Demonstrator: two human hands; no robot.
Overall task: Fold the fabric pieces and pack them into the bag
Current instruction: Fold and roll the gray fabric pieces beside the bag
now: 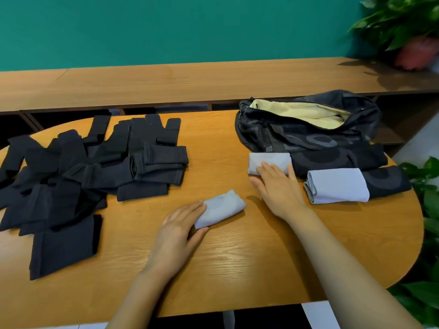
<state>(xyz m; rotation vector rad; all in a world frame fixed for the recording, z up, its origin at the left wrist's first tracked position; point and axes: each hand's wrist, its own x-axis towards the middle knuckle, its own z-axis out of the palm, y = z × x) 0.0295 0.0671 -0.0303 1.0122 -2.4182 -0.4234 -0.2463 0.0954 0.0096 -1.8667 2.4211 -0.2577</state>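
- The left fingers [193, 207] and thumb close on the left end of the near grey fold [223, 207], which juts from the left hand [178, 230] toward 2 o'clock, lying on the table [237, 269].
- The right fingers [267, 169] lie straight and slightly spread, their tips resting on the second grey fold [268, 160]. The right hand [279, 188] is flat, palm down.
- The second grey fold touches the near edge of the bag [308, 136], which sits at 12 to 1 o'clock of the right hand with its mouth open and pale yellow lining showing.
- A third grey fold [338, 185] lies at 3 o'clock of the right hand, against the bag.
- The black fabric pile [83, 167] spreads loose at 9 to 10 o'clock of the left hand.
- Some leafy plants [430, 210] stand past the table's 3 o'clock edge.
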